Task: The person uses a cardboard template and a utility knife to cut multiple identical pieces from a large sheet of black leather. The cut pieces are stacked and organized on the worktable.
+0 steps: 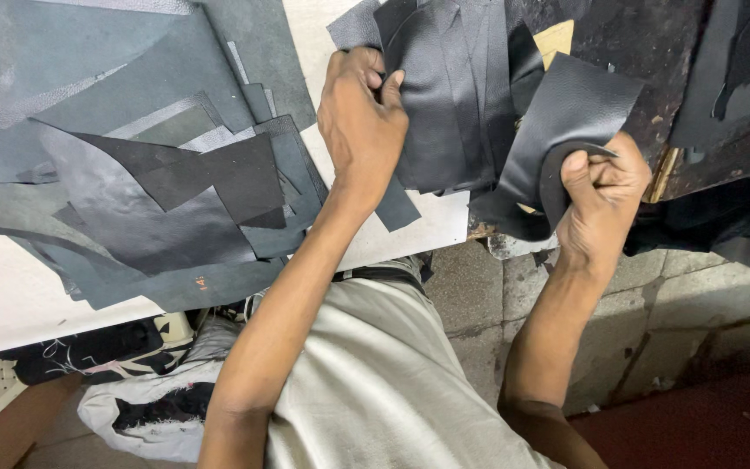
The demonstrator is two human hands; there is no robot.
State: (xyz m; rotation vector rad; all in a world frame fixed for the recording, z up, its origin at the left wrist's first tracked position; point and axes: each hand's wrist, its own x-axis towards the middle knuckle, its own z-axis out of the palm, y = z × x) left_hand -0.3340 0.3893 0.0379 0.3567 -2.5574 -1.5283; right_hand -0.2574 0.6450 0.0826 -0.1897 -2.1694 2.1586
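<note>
My left hand [362, 122] grips the edge of a bundle of black leather pieces [449, 95] held over the white table's right end. My right hand [605, 195] is closed on one curled black leather piece [566, 108] that bends down from the same bundle. Both hands hold the leather up off the surface, and the pieces overlap, so their number is hard to tell.
A heap of several dark grey and black leather offcuts [158, 182] covers the white table [10, 295] on the left. A dark worn bench [644, 52] with more black scraps lies at the right. Below are a tiled floor [653, 321] and a bag of scraps [145, 408].
</note>
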